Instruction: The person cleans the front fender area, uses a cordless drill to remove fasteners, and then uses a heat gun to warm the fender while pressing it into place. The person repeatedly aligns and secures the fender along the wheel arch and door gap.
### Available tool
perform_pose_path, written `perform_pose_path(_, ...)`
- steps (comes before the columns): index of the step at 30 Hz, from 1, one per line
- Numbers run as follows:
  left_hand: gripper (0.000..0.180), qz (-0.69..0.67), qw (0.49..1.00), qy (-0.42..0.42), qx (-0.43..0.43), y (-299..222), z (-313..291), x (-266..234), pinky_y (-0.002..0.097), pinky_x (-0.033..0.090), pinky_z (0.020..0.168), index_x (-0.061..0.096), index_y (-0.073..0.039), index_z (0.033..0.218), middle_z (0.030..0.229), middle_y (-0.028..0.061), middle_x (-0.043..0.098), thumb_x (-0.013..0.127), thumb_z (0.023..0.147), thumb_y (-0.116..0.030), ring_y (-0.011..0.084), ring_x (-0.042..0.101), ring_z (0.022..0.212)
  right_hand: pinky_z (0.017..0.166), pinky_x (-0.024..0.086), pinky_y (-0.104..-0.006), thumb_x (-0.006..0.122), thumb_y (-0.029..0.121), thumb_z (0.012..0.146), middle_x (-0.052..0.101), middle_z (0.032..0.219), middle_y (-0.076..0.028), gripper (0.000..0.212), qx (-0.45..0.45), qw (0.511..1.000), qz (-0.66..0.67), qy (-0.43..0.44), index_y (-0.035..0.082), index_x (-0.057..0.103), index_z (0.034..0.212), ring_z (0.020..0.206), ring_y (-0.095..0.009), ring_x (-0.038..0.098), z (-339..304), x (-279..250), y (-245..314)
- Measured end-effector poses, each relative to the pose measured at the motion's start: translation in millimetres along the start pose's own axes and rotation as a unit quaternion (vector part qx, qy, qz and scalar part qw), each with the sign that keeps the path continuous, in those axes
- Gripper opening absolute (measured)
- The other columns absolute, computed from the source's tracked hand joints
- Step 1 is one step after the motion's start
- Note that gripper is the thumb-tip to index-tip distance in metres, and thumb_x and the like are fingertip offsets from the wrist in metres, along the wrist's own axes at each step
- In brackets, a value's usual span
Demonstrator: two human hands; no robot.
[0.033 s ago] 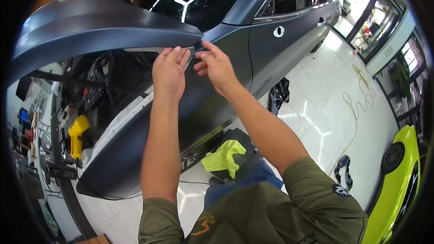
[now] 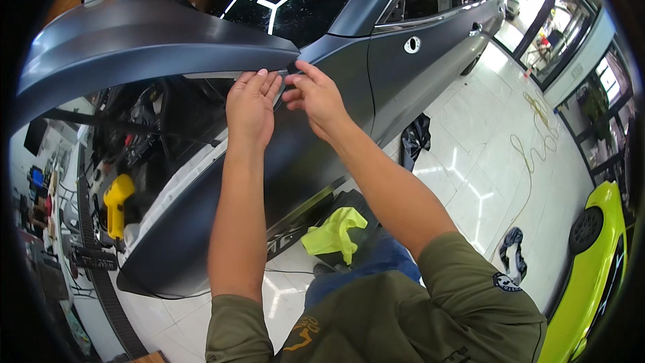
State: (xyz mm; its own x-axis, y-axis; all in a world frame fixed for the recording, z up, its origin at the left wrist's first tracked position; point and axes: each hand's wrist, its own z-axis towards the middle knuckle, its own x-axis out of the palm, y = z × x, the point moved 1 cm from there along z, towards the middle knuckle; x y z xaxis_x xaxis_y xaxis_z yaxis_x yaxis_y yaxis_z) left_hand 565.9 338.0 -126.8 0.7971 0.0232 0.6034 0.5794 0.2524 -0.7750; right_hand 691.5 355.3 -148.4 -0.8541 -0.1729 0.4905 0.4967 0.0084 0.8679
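A raised dark grey-blue car hood slopes across the upper left. Under its lower edge, close to the pointed rear corner, my left hand is held palm up, fingers stretched and fingertips at the edge. My right hand is beside it at that corner. Its index finger reaches up to the corner's underside, and the other fingers are loosely bent and apart. No held object shows in either hand. Below both hands lies the car's matte dark fender. The hood's inner side at the fingertips is hidden.
A yellow tool stands by the open engine bay. A bright yellow-green cloth hangs below the fender. Black crumpled material and a pale cord lie on the tiled floor. A lime-green car is at the right.
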Motion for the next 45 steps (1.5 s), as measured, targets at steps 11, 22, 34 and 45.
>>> perform_pose_path(11, 0.033, 0.167, 0.982, 0.071, -0.043, 10, 20, -14, 0.0382, 0.046, 0.100, 0.055, 0.005, 0.116, 0.116, 0.0176, 0.062, 0.055, 0.098, -0.022, 0.0237, 0.061, 0.109, 0.062, 0.051, -0.0330, 0.053, 0.005, 0.088, 0.058, 0.089, -0.008, 0.028, 0.063, 0.980, 0.188, -0.014, 0.003, 0.055, 0.116, 0.069, -0.019, 0.060, 41, -14, 0)
perform_pose_path(22, 0.046, 0.147, 0.987, 0.020, -0.057, 25, 15, -3, 0.0416, 0.037, 0.106, 0.048, 0.008, 0.129, 0.131, 0.0190, 0.054, 0.043, 0.102, -0.030, 0.0272, 0.051, 0.123, 0.096, 0.043, -0.0396, 0.049, 0.003, 0.085, 0.050, 0.119, -0.022, 0.046, -0.191, 0.958, -0.210, -0.049, -0.005, 0.048, 0.130, 0.113, -0.036, 0.051, 32, -21, -6)
perform_pose_path(34, 0.046, 0.860, 0.508, 0.007, 0.051, 5, -26, -54, 0.0492, 0.046, 0.089, 0.057, 0.003, 0.120, 0.117, 0.0246, 0.060, 0.047, 0.096, -0.035, 0.0447, 0.058, 0.103, 0.066, 0.051, -0.0320, 0.054, 0.003, 0.086, 0.054, 0.107, -0.016, 0.069, -0.072, 0.963, -0.245, 0.081, 0.001, 0.024, 0.148, 0.070, -0.022, 0.059, 19, -30, 18)
perform_pose_path(45, 0.046, 0.883, 0.450, -0.009, 0.134, 22, -21, -61, 0.0503, 0.044, 0.090, 0.064, -0.008, 0.117, 0.119, 0.0189, 0.061, 0.041, 0.096, -0.041, 0.0418, 0.059, 0.105, 0.062, 0.048, -0.0241, 0.051, 0.006, 0.094, 0.057, 0.101, -0.007, 0.057, 0.143, 0.986, -0.042, 0.076, 0.001, 0.030, 0.147, 0.069, -0.012, 0.056, 49, -27, 32)
